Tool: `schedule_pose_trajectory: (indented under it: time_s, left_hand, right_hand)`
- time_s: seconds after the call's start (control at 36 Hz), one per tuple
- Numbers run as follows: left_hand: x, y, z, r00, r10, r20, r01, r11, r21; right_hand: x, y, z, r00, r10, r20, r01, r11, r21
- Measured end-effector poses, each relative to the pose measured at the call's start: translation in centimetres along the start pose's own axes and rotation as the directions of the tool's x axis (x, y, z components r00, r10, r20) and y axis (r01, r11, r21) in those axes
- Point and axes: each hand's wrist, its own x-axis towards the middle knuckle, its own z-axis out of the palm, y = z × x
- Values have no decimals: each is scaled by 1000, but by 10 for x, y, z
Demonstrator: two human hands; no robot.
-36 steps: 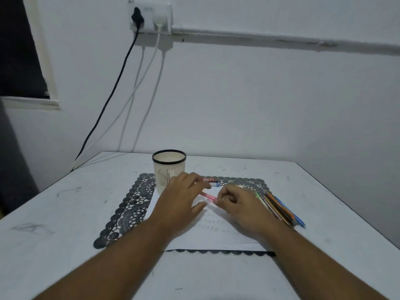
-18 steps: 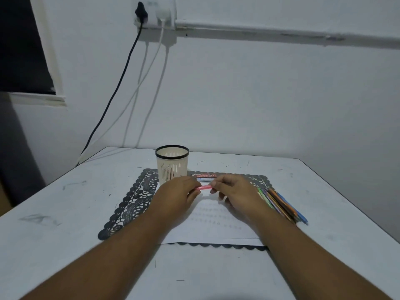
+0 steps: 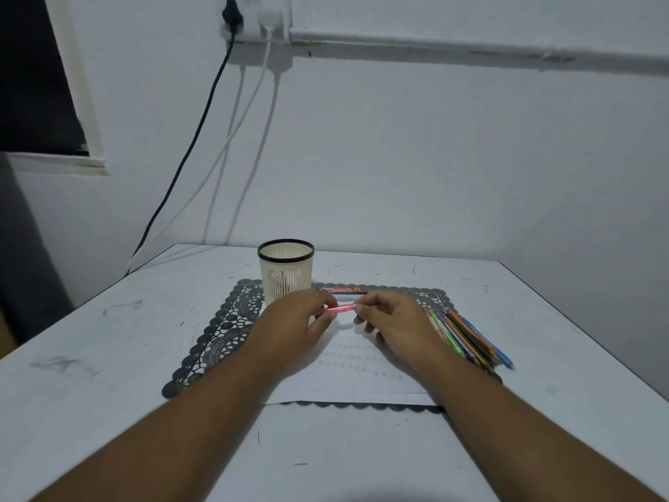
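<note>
A pink pen (image 3: 339, 309) is held level just above a white sheet of paper (image 3: 356, 371). My left hand (image 3: 295, 318) pinches its left end and my right hand (image 3: 392, 320) pinches its right end. The paper lies on a dark lace placemat (image 3: 213, 342). A cream slotted pen cup (image 3: 286, 271) with a black rim stands just behind my left hand. Several coloured pens (image 3: 467, 336) lie in a bundle right of my right hand. A red-labelled marker (image 3: 342, 290) lies on the mat behind the pink pen.
The white table (image 3: 90, 356) meets a white wall at the back. A black cable (image 3: 188, 150) and white cables (image 3: 249, 121) hang from a wall socket down behind the table's far left corner. A dark window sits at the upper left.
Both hands lifted the pink pen off the paper and brought it level, one hand at each end. The view has tilted slightly upward.
</note>
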Motion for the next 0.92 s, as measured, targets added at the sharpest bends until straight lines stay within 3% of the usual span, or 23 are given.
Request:
schedule_pose_trajectory:
  time_s: [0.39, 0.69, 0.75, 0.83, 0.92]
  left_hand:
    - [1, -2, 0, 1000, 17, -3, -17, 1000, -19]
    - [1, -6, 0, 1000, 4, -5, -4, 1000, -22]
    - [0, -6, -1, 1000, 4, -3, -4, 1000, -11]
    - [0, -5, 0, 1000, 11, 5, -11, 1000, 3]
    - [0, -7, 0, 1000, 2, 13, -2, 1000, 2]
  right_hand:
    - [0, 1, -2, 999, -45, 8, 46, 993, -106]
    - [7, 4, -16, 994, -86, -74, 74, 985, -153]
    - [7, 8, -20, 996, -74, -49, 58, 960, -273]
    - [6, 7, -24, 998, -57, 17, 56, 802, -595]
    - [9, 7, -25, 997, -69, 34, 72, 692, -718]
